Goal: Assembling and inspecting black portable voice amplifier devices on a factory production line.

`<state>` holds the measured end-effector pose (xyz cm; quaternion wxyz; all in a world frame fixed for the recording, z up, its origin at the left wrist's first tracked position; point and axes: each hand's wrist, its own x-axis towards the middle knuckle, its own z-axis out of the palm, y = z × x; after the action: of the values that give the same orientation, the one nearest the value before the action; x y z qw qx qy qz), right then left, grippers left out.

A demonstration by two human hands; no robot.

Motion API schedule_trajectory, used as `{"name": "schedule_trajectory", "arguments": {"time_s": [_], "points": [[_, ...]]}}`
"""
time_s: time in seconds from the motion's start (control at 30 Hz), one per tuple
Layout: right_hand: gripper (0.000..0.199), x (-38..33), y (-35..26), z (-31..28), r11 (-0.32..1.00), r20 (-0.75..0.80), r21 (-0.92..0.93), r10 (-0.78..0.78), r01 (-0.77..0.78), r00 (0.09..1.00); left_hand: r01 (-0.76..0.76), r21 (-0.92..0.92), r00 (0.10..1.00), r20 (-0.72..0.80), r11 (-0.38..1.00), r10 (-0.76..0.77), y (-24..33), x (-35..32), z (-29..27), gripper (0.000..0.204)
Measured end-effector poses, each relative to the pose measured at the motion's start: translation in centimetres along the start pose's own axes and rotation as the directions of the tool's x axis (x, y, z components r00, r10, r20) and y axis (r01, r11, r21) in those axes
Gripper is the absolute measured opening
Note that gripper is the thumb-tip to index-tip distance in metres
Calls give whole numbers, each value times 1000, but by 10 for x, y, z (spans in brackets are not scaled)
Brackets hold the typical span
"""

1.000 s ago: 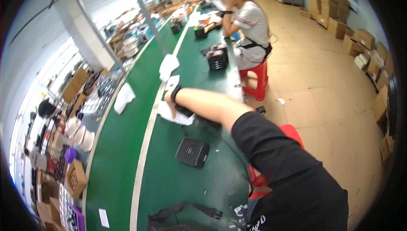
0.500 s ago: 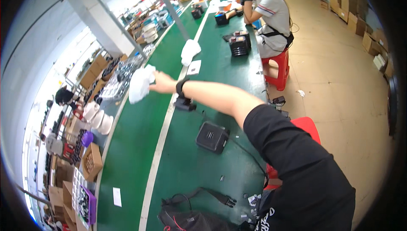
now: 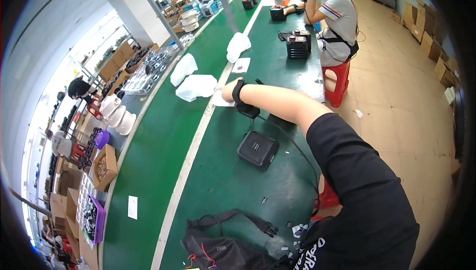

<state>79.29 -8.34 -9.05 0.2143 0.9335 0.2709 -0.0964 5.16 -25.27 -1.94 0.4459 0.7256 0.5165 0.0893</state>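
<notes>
My right hand (image 3: 229, 91) reaches across the green bench at a white card (image 3: 223, 100), its fingers curled and partly hidden. Whether the card is pinched or only touched I cannot make out. A black strap and small box (image 3: 246, 110) sit at my wrist, with a cable running back along the bench. Just left of my fingers lies a crumpled white bag (image 3: 197, 87), with a second white bag (image 3: 184, 70) beyond it on the green belt. Farther up, a third white bag (image 3: 238, 47) lies near another white card (image 3: 241, 65). My left hand is out of view.
A black square device (image 3: 258, 149) lies below my forearm, a black bag (image 3: 223, 247) near the front. Black devices (image 3: 297, 47) stand farther up, beside a seated person (image 3: 337, 22). A purple bin (image 3: 97, 225) and cartons (image 3: 104, 168) stand left of the belt.
My right hand has let go of the white bag over the belt and drawn back right to the white card. Two white bags now show on the belt. The view has shifted.
</notes>
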Motion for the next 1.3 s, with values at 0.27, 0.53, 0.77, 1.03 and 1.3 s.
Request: {"name": "schedule_trajectory", "arguments": {"time_s": [0.27, 0.53, 0.77, 1.03, 1.3], "points": [[81, -96, -148, -56, 709, -445, 544, -209, 449, 871, 110, 74, 957, -279, 991, -85, -30, 28, 5, 19], [74, -13, -49, 23, 736, -315, 668, 410, -107, 856, 44, 97, 897, -442, 994, 3, -69, 49, 19, 19], [62, -24, -68, 2, 651, -481, 566, -237, 505, 844, 48, 128, 850, -525, 991, 27, -96, 39, 33, 20], [68, -57, -127, -23, 598, -650, 410, -338, 689, 681, 140, 122, 738, -675, 983, -21, -107, 0, 49, 20], [45, -133, -75, -53, 667, -326, 46, -694, 744, 642, -85, 181, 759, -625, 980, 181, -100, 8, 46, 19]]}}
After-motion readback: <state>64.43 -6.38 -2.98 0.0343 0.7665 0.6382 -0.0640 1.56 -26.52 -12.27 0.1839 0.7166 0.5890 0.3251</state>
